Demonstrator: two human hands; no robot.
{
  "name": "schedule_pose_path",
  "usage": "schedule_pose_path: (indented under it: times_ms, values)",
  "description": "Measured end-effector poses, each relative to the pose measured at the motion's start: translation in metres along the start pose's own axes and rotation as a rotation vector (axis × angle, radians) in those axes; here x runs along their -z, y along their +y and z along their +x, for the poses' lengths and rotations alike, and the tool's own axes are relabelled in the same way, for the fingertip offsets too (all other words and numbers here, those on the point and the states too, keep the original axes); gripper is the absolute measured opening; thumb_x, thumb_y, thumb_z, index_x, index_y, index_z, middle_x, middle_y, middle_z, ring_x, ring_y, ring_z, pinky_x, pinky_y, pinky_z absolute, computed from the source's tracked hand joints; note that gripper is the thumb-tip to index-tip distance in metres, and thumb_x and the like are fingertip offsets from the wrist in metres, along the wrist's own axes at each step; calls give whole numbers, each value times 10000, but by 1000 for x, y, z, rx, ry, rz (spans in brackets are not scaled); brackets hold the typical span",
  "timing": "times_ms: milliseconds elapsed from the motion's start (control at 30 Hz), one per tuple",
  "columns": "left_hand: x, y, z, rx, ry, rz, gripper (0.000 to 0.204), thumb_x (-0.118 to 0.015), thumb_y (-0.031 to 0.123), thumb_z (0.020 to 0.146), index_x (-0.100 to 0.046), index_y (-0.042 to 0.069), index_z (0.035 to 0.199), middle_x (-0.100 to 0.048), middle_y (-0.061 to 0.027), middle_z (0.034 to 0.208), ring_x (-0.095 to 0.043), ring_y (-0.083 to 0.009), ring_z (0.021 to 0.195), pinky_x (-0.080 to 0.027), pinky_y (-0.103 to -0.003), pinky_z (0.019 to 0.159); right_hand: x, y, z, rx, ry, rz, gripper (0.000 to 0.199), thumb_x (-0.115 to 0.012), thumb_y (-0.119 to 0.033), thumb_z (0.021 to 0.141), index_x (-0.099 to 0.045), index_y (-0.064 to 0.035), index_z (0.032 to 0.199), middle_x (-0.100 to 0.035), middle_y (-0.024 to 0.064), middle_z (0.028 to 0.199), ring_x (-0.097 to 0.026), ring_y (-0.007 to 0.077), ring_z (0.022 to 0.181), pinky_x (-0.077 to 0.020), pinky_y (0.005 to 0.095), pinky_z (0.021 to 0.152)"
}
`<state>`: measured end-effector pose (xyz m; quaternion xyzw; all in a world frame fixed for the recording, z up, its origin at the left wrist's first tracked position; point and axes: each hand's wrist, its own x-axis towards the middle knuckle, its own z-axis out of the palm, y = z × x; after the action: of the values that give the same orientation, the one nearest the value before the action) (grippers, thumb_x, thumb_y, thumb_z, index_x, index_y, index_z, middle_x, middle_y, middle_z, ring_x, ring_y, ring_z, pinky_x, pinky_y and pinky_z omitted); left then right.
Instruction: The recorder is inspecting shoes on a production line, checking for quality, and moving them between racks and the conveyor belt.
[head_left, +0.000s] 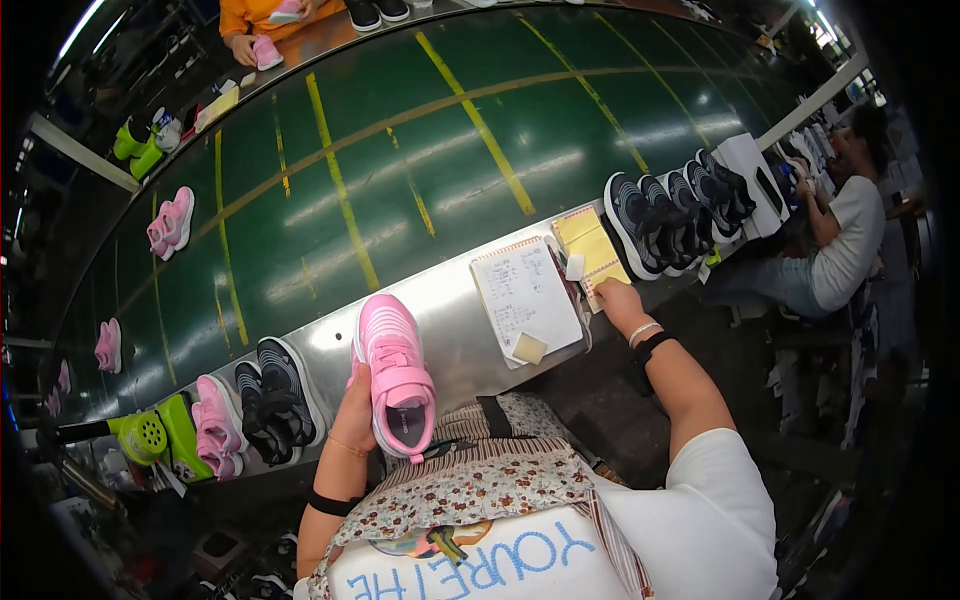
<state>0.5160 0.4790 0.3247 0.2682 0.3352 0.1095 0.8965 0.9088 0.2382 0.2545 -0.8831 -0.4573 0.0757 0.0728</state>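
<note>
Left hand: we see our left hand (355, 405) cupped around the near left side of the pink shoe (396, 375), holding it.
Pink shoe: stands toe-far on the metal ledge (455, 330), just beside the green conveyor belt (400, 170).
Right hand: our right hand (617, 300) rests on the yellow notepad (590, 245); we cannot tell whether the fingers grip anything.
Progress: we judge this shoe mid-handling; dark shoes (275, 400) to the left and a row of dark shoes (675, 215) far right wait on the ledge.
Hidden: white notebook (525, 295) writing too small to read; shoe's heel partly behind our apron (470, 490).
</note>
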Motion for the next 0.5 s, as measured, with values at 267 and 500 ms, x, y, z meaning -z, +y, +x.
schedule_pose_path:
  times_ms: [267,500]
  values:
    - [-12,10,4,9,35,2,889,-358,678,756,-345,-81,1218,-516,-273,1066,-560,-366,929,-494,-468,764,19,0,17,381,-220,-388,103,-501,-97,718,-596,-59,706,-579,91,723,-606,257,708,-489,357,619]
    - [-18,16,-5,65,-99,-50,710,-278,583,854,-340,-4,1248,-504,-230,1137,-552,-323,974,-486,-438,805,14,-4,22,558,-366,-404,144,-499,-94,728,-606,1,737,-604,141,686,-622,290,617,-506,375,541]
